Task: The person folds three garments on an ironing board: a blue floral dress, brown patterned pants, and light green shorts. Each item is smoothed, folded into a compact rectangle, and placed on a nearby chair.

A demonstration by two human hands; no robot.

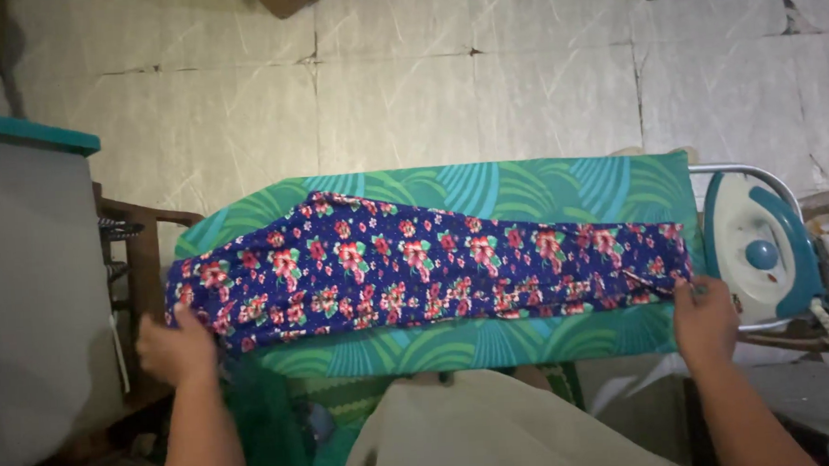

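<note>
A pale tiled floor [483,90], cracked along some of its seams, filled the upper half of the view from the head camera. Across the middle stood an ironing board [524,186] with a green and teal leaf-patterned cover, running from left to right. Laid lengthwise on the board was a long piece of dark blue cloth [416,266] printed with red and pink flowers; it covered most of the board's length and sat towards the near edge, with the board's cover showing above and below it.

To the left stood a large grey container with a teal lid [25,278], and between it and the board was a dark wooden chair [145,254]. At the right end of the board a white and teal iron [760,246] rested on its metal stand, just beside the end of the cloth.

The person's left hand [179,346] was closed on the left end of the cloth at the near corner, thumb on top. The right hand [705,321] pinched the right end of the cloth, though the dim light made the fingers hard to make out. Both forearms reached up from the bottom of the view.
</note>
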